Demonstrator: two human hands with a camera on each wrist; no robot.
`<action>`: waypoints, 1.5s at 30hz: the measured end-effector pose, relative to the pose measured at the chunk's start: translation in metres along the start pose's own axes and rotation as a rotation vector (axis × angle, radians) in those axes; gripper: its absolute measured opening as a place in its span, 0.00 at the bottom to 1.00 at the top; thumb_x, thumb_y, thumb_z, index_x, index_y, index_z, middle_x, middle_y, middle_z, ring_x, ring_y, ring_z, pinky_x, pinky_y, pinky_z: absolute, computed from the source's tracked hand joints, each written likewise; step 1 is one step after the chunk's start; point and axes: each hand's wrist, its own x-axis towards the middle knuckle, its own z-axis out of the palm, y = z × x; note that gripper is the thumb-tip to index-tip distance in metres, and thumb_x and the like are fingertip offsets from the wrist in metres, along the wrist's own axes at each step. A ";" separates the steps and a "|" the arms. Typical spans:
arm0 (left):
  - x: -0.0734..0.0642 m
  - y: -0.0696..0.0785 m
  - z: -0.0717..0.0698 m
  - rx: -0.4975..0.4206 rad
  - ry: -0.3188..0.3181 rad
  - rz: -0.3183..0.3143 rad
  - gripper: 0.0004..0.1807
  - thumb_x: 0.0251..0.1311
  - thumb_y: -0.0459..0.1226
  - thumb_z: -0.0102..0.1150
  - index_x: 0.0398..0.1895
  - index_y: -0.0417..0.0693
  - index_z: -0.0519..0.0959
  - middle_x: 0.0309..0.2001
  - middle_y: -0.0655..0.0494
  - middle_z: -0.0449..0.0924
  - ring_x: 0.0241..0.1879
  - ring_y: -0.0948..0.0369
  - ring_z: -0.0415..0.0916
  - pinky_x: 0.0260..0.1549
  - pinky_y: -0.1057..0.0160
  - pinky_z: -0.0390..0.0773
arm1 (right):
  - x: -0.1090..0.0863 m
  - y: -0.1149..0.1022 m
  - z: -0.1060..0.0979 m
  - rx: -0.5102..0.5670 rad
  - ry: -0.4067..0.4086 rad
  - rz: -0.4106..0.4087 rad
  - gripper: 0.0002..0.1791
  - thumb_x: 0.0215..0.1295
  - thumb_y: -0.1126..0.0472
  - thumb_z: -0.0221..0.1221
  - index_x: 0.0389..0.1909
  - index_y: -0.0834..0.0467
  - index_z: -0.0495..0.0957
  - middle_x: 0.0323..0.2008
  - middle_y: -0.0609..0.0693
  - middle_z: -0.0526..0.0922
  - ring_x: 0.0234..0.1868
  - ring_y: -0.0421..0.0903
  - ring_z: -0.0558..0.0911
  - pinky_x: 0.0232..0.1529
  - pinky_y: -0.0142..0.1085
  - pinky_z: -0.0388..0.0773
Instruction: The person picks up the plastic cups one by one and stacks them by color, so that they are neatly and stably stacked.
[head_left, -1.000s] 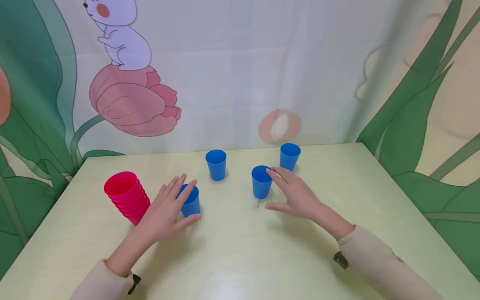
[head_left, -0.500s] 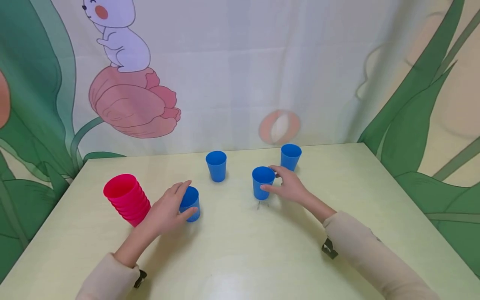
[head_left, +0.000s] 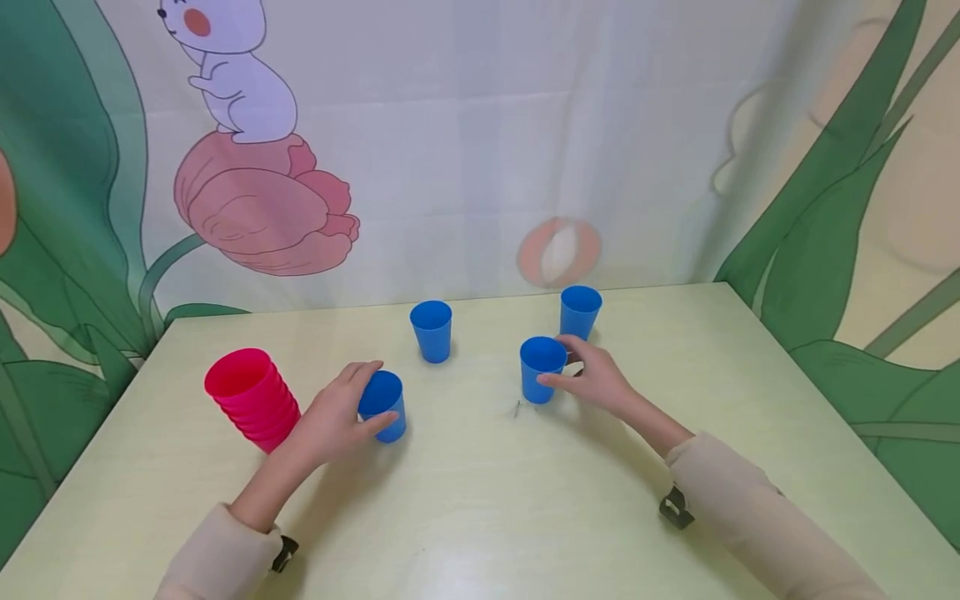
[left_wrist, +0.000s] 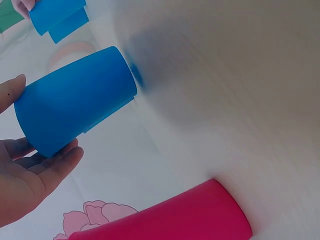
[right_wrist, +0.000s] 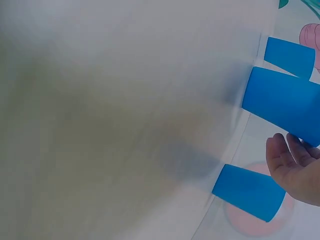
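Observation:
In the head view my left hand (head_left: 322,425) holds an upright blue cup (head_left: 390,408) near its rim, thumb on the near side and fingers around the far side. The left wrist view shows that same blue cup (left_wrist: 75,97) between thumb and fingers, its base close over the table. My right hand (head_left: 596,379) grips a second blue cup (head_left: 534,375) by its right side, thumb across the front. From the right wrist, the fingers (right_wrist: 282,155) lie against this cup (right_wrist: 282,100); the thumb is hidden there.
Two more blue cups stand upright at the back, one in the middle (head_left: 433,337) and one at the right (head_left: 580,310). A stack of red cups (head_left: 266,408) leans beside my left forearm. Behind the table (head_left: 480,517) hangs a printed curtain (head_left: 450,167).
Both hands have closed in on their blue cups. The right hand has since shifted its cup a little to the right; the left cup has moved very slightly right too.

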 end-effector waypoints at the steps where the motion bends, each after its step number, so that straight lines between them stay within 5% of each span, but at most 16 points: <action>1: 0.000 0.000 0.000 -0.005 0.005 0.008 0.40 0.51 0.43 0.64 0.64 0.38 0.58 0.60 0.38 0.62 0.56 0.42 0.64 0.42 0.46 0.74 | -0.002 0.000 -0.001 -0.002 -0.001 0.001 0.36 0.52 0.50 0.65 0.58 0.63 0.65 0.50 0.59 0.76 0.48 0.53 0.75 0.42 0.43 0.76; 12: 0.007 0.008 0.004 -0.083 0.090 0.096 0.40 0.49 0.45 0.66 0.63 0.41 0.61 0.58 0.43 0.65 0.56 0.46 0.65 0.42 0.48 0.76 | -0.020 0.003 -0.013 0.001 -0.054 0.025 0.40 0.52 0.49 0.65 0.62 0.65 0.61 0.54 0.61 0.72 0.51 0.55 0.74 0.44 0.42 0.76; 33: 0.030 0.048 0.012 -0.283 0.286 0.318 0.38 0.45 0.41 0.70 0.60 0.41 0.65 0.56 0.44 0.69 0.55 0.47 0.67 0.44 0.47 0.74 | -0.032 -0.003 -0.018 0.077 -0.127 0.017 0.34 0.56 0.59 0.63 0.61 0.66 0.61 0.54 0.63 0.71 0.53 0.58 0.72 0.46 0.47 0.74; 37: 0.035 0.056 0.013 -0.319 0.299 0.335 0.37 0.45 0.40 0.69 0.60 0.41 0.66 0.56 0.44 0.69 0.56 0.47 0.66 0.44 0.46 0.73 | -0.035 -0.011 -0.020 0.077 -0.128 0.022 0.34 0.56 0.60 0.62 0.61 0.67 0.61 0.54 0.64 0.71 0.53 0.59 0.71 0.47 0.47 0.74; 45: 0.047 0.072 0.017 -0.367 0.297 0.369 0.36 0.48 0.41 0.67 0.60 0.41 0.66 0.56 0.45 0.69 0.56 0.50 0.66 0.47 0.47 0.72 | -0.030 0.013 -0.012 0.084 -0.148 -0.024 0.23 0.59 0.56 0.60 0.52 0.65 0.70 0.49 0.61 0.75 0.49 0.55 0.75 0.45 0.43 0.75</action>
